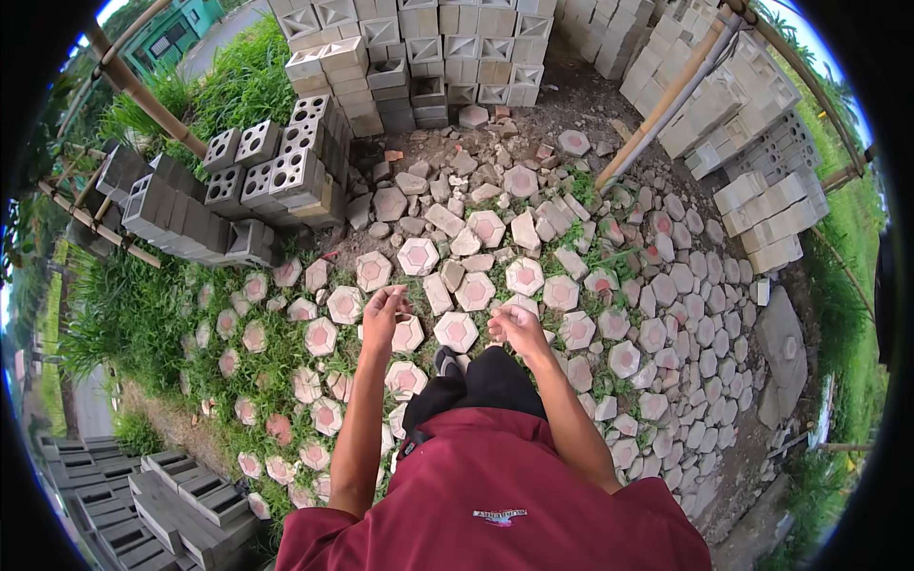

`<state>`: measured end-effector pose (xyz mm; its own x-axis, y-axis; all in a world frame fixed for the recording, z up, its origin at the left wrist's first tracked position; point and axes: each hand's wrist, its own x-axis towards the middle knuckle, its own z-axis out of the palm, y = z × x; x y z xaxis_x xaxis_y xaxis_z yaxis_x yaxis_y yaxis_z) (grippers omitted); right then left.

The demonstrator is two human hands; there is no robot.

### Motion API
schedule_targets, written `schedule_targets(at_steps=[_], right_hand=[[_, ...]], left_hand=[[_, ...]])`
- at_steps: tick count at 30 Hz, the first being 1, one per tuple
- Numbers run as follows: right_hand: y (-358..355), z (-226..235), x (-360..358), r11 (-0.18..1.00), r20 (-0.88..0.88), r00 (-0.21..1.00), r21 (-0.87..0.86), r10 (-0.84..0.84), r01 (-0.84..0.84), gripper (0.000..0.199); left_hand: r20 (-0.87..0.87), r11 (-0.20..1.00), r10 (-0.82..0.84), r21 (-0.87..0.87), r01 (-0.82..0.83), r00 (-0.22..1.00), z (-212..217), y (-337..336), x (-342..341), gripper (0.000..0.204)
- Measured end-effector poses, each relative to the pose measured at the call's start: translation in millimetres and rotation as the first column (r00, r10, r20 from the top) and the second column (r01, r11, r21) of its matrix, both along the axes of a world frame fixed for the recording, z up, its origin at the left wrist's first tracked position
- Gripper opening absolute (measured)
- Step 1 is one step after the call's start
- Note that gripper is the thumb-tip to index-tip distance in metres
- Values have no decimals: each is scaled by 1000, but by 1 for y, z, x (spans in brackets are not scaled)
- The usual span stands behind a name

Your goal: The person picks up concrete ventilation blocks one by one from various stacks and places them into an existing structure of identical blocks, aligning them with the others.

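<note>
Both hands hang empty in front of the person: the left hand [383, 311] is loosely curled with fingers bent and nothing in them, the right hand [516, 326] half open, palm down, gripping nothing. Just beyond them hexagonal pavers [456, 330] with pink centres lie flat, side by side, as ground cover among grass. Perforated concrete blocks [286, 171] are piled far left, grey block stacks [447, 52] farther off, stored clear of the paving
</note>
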<state>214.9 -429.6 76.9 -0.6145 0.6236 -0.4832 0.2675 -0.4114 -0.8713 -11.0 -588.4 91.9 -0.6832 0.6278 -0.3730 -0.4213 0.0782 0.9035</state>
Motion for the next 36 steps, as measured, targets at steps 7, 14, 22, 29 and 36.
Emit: schedule_targets(at_steps=[7,14,22,29,36], right_hand=[[37,-27,-48,991,76,997,-135,19,-9,23],[113,-44,-127,980,65,994,-183,93,-79,25],[254,-78,-250,954,81,960,-158,269,-255,27],[345,-86,-305,955,145,955,-183,260,-232,26],[409,-110,-354,939,253,921,-255,296,-231,27]], left_hand=[[184,991,113,-88,-98,976,-37,17,-26,19],[294,987,125,-134,-88,948,-66,82,-43,20],[271,921,378,-210,-329,885,-95,198,-152,17],[365,904,427,-141,-404,827,-103,320,-218,18],[445,932,361,-141,-335,819,-132,402,-270,19]])
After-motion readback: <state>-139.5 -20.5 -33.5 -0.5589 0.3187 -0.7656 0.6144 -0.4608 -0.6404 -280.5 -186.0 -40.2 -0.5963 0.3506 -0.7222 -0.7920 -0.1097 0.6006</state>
